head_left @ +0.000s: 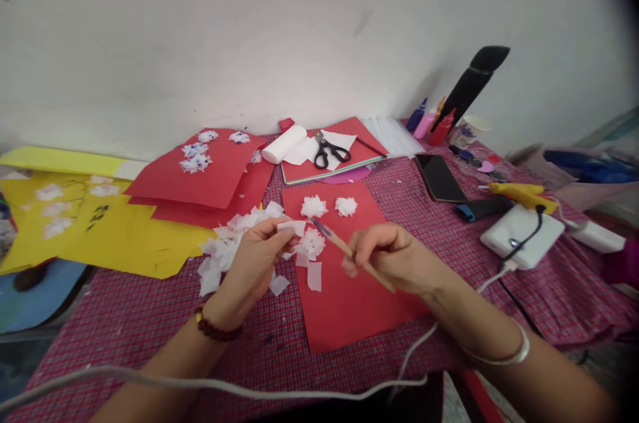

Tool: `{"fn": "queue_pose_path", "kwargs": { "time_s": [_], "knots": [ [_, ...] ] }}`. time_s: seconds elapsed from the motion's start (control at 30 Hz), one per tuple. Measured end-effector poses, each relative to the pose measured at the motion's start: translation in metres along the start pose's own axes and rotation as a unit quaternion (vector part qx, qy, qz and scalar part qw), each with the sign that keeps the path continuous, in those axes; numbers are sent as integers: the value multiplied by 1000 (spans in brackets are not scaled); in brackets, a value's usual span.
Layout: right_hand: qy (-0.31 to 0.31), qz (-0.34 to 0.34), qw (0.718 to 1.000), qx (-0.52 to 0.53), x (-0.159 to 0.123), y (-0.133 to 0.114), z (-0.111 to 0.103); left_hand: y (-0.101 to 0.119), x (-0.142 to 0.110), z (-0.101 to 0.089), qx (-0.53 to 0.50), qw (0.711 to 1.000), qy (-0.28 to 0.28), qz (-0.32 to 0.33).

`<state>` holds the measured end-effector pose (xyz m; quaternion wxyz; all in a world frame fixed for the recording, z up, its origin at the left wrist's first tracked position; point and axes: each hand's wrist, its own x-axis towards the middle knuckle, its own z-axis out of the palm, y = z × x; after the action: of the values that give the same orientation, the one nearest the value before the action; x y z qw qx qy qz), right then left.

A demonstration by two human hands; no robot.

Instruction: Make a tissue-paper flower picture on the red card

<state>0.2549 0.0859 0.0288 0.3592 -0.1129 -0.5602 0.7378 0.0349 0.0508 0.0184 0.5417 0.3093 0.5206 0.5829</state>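
Note:
Between the fingertips of my left hand is a small piece of white tissue paper. My right hand grips a thin wooden stick with a dark, bluish tip, which points at the left hand's paper. Below both hands lies a red sheet bearing three fluffy white paper flowers; the nearest flower sits just under the stick's tip. A loose white square rests on the sheet below that flower. Beside my left hand spreads a pile of cut white paper squares.
Red sheets with flowers and yellow sheets lie left. Behind are scissors and a paper roll. To the right are a phone, glue gun, white power box and paint bottles. A white cable crosses in front.

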Motion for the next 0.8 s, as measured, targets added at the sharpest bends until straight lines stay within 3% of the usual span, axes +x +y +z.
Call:
{"fn": "queue_pose_path", "kwargs": {
  "time_s": [0.13, 0.33, 0.5, 0.63, 0.8],
  "knots": [
    [76, 9, 993, 93, -4, 11, -7, -7, -4, 10, -21, 1000, 16, 6],
    [143, -36, 986, 78, -3, 12, -7, -4, -5, -6, -30, 997, 55, 42],
    [145, -72, 981, -104, -9, 14, -1, -9, -9, -1, -22, 999, 33, -8],
    [81, -83, 954, -277, -14, 13, 5, -17, -15, 10, -10, 999, 2, -41],
    [51, -100, 928, -356, -11, 17, 8, -18, -19, 12, -2, 999, -21, -35]
  ]
}}
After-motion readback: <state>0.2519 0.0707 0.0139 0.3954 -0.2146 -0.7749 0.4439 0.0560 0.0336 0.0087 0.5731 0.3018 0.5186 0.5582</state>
